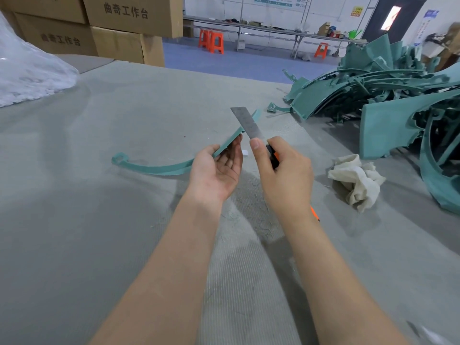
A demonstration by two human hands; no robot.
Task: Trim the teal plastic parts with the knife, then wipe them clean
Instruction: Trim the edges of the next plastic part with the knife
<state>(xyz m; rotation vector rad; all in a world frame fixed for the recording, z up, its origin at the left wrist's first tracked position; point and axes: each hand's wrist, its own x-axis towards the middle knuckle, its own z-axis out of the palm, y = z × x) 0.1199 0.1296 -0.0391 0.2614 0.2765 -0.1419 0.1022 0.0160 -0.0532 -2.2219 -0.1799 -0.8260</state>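
Teal strip [159, 169]: long, thin, curved. Its looped end sits on the table [99, 220] and its far end lies across the near-straight fingers of the palm-up left hand [219, 170]. It looks light and springy, likely to flex off an edge, so support it close beside the cut. Right hand [286, 175] is clenched round the knife [247, 124], blade crossing the strip; contact unclear.

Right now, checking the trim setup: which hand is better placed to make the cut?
Right. The right hand grips the knife, blade up beside the teal strip, which the left hand supports.
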